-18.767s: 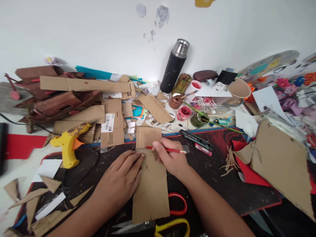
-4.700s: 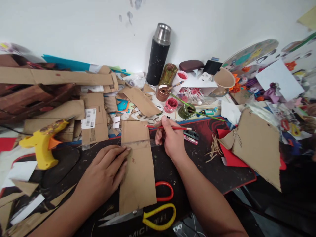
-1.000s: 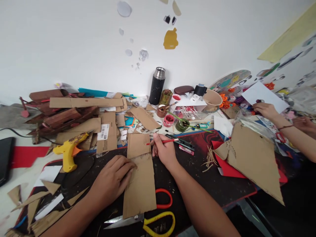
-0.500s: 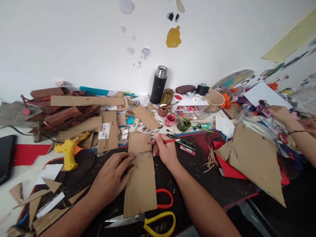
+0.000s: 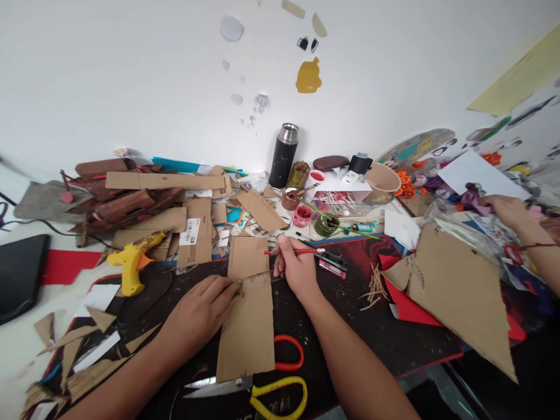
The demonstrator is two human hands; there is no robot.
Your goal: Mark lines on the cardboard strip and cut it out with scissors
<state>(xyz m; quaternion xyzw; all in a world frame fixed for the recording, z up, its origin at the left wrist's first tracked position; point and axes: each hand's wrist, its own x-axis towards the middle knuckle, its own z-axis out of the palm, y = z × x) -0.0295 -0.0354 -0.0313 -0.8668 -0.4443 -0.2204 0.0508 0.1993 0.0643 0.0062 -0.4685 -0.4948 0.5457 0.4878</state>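
A long strip of brown cardboard (image 5: 247, 332), with a crease across its upper part, lies before me on the dark mat. My left hand (image 5: 196, 309) rests beside its left edge, fingers stretched out and the tips touching the cardboard. In my right hand (image 5: 298, 269) is a red pencil (image 5: 306, 251), held across the strip's upper right edge with its point to the left. Large scissors (image 5: 216, 387) with one red and one yellow handle lie partly under the strip's lower end, blades to the left.
A yellow glue gun (image 5: 131, 265) and cardboard scraps (image 5: 102, 319) lie at the left. Behind stand a black flask (image 5: 284, 156) and paint pots (image 5: 303, 216). A brown model (image 5: 126, 204) sits at the back left. Another person's hand (image 5: 507, 210) is at the right, beyond a cardboard sheet (image 5: 459, 286).
The camera view has shifted slightly, so the scene's back sits lower and further right. My left hand's fingers have drawn closer together at the cardboard's edge. My right hand keeps the pencil.
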